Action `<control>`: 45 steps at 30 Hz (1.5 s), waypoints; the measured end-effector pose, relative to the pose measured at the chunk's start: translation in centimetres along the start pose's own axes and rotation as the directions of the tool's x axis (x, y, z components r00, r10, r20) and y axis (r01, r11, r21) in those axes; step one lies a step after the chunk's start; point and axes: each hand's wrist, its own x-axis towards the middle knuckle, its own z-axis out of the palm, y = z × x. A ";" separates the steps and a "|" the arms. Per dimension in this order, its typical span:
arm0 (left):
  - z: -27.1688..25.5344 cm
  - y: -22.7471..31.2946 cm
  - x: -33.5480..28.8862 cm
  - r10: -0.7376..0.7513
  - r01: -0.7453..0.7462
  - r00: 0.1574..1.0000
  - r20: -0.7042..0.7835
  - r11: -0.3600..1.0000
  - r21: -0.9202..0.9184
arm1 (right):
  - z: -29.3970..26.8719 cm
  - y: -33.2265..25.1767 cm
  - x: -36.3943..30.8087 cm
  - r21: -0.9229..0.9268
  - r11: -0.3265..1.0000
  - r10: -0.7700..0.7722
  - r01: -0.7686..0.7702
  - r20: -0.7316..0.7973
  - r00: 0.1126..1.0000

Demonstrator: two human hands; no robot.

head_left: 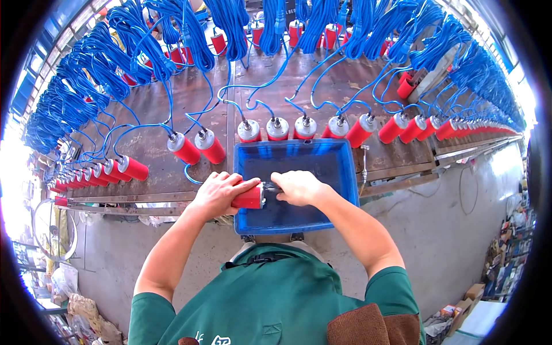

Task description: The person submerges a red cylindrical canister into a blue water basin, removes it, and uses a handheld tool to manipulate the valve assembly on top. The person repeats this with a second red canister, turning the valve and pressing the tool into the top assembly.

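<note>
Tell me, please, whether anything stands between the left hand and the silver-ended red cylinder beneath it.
Nothing visible does: the left hand holds the silver-ended red cylinder directly, over the blue rectangular plastic tub.

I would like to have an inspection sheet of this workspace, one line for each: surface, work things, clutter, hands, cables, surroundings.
Surface: brown table, stained and worn; blue tray at its near edge.
Work things: red cylinder lying sideways over the tray, its silver end facing right; other red cylinders in rows on the table.
Clutter: plastic bag at lower left, carton at lower right.
Hands: left hand grips the cylinder; right hand is at the silver end, exact grip unclear.
Cables: blue cables, coiled in bundles around the far side, single lengths running to cylinders.
Surroundings: grey floor below the table.
</note>
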 end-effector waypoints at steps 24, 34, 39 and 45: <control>11.1 -0.5 -8.6 -0.836 0.074 0.520 0.177 -0.162 -0.984 | 7.6 -2.9 1.1 0.842 0.538 0.251 -0.043 -0.112 0.962; 11.3 -1.8 -6.8 -0.720 -0.326 0.608 0.334 -0.610 -0.722 | 5.6 -7.0 1.6 0.551 0.830 0.265 -0.088 -0.251 0.931; 7.2 -8.6 -12.1 -0.967 -0.249 0.220 0.131 -0.185 -0.951 | 5.7 -4.3 -1.4 0.736 0.677 0.346 0.019 -0.340 0.874; 9.8 -21.6 -14.4 -0.929 0.516 0.111 -0.354 0.358 -0.778 | 7.5 -2.2 -5.4 0.793 0.606 0.542 -0.061 -0.356 0.761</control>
